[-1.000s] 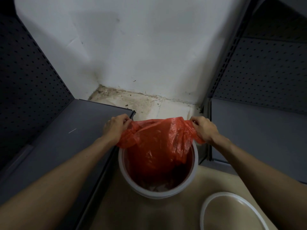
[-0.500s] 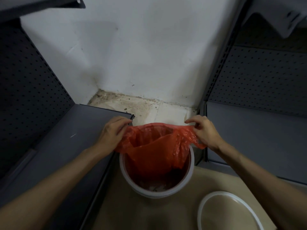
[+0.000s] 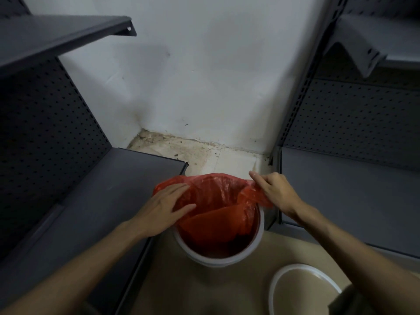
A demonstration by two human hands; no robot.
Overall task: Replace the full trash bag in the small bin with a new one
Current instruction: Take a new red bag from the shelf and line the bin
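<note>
The red bag (image 3: 218, 210), gathered up between both hands a second ago, now lies spread over the white bin (image 3: 218, 258), so lining looks nearly done. Left hand (image 3: 163, 208) presses it flat-fingered at the rim; right hand (image 3: 276, 189) pinches its far edge.

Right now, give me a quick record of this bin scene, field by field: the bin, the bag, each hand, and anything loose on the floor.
bin: white bin, upright on the floor between grey shelves
bag: red bag inside, its edge partly draped over the rim
left hand: left hand flat, fingers straight, pressing the bag at the rim
right hand: right hand pinching the bag's edge
loose item: white ring on the floor, near right
</note>
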